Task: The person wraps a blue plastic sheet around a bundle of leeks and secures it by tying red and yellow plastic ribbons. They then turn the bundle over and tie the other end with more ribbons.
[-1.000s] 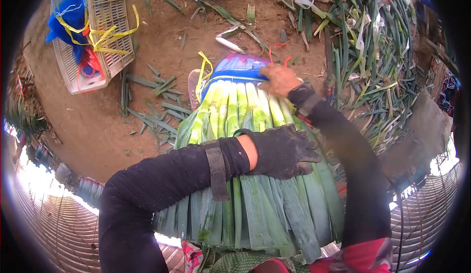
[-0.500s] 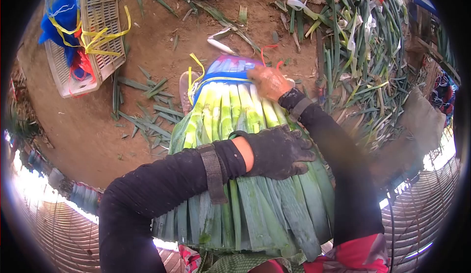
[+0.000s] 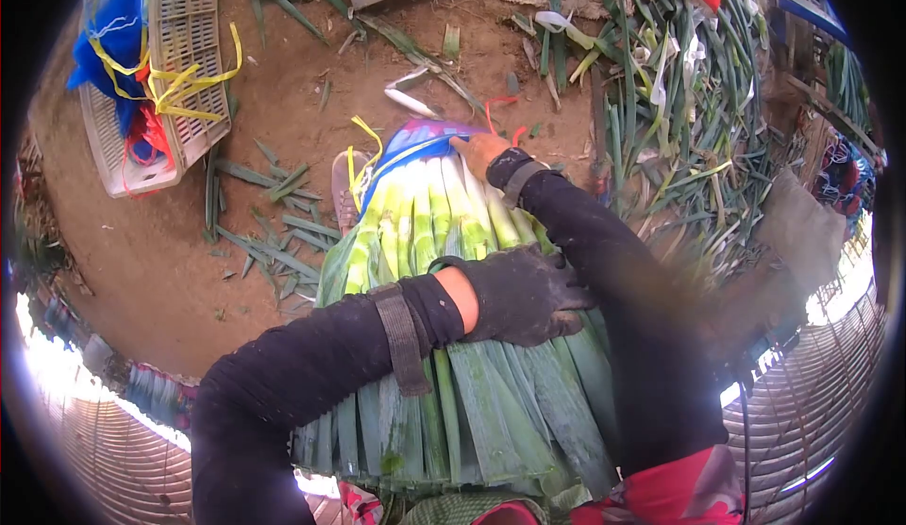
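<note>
A wide bundle of leeks (image 3: 415,209) lies across my lap, white ends pointing away and green leaves (image 3: 510,402) toward me. My left hand (image 3: 524,294), in a black glove, rests across the middle of the leeks with its fingers laid over them. A blue and purple plastic wrap (image 3: 411,147) covers the white ends. My right hand (image 3: 481,155) grips the right edge of this wrap; its fingertips are partly hidden. A yellow tie (image 3: 363,171) stands up at the wrap's left side.
A plastic crate (image 3: 189,62) with blue and red material and yellow ties stands at upper left. A pile of leeks (image 3: 684,110) lies at right. Cut leaf pieces (image 3: 274,242) litter the dirt floor. A shoe (image 3: 344,190) shows beside the bundle.
My right hand has moved slightly left and closed on the wrap's edge, which is now drawn into a narrower peak. My left hand stays on the leeks. The whole view has shifted a little.
</note>
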The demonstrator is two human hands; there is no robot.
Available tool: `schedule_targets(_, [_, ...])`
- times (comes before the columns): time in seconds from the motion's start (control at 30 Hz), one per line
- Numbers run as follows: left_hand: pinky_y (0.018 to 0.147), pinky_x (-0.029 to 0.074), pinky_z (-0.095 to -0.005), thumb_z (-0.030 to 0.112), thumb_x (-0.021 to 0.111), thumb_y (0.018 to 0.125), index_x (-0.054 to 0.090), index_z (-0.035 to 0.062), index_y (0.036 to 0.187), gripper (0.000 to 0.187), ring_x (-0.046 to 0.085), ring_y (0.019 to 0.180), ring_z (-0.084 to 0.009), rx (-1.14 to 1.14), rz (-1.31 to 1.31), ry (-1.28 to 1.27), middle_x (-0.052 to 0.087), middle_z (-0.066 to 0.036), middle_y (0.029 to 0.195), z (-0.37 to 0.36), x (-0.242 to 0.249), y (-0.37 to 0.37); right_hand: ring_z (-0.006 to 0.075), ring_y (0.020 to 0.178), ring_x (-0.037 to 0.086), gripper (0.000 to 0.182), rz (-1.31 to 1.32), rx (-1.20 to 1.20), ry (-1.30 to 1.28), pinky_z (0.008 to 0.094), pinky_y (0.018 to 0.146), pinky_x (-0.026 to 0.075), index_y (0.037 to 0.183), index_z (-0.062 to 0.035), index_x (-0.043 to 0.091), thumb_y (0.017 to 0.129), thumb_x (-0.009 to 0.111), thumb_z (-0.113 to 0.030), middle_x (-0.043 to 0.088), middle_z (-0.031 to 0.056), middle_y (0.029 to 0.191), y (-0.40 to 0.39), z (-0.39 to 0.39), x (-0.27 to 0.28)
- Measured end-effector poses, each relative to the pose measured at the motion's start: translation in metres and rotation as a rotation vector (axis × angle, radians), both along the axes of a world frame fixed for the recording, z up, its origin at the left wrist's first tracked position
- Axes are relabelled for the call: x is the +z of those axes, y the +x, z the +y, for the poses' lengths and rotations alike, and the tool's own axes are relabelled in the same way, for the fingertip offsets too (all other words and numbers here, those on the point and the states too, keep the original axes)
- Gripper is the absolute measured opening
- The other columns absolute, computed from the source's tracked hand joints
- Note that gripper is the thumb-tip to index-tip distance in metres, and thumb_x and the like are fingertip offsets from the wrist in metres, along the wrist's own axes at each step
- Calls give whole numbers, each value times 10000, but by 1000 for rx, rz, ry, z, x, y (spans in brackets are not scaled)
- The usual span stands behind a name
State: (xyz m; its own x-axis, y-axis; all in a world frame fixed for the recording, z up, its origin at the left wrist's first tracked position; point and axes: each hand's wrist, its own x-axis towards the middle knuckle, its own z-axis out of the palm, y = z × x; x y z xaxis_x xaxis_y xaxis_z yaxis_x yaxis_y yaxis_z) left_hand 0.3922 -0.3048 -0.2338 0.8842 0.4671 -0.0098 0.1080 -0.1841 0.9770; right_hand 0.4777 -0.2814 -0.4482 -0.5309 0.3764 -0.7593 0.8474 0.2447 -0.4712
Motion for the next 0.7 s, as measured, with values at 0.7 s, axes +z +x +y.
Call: schedule_targets(0.7, [999, 374, -462, 258, 529, 826, 629, 95, 1110, 342, 529, 1113, -358, -397, 265, -237, 605, -161, 1137, 39, 24, -5, 284, 751, 682, 168, 89, 496, 260, 482, 512, 523, 826, -76, 725, 751, 575, -87, 700, 85, 810, -53, -3, -28])
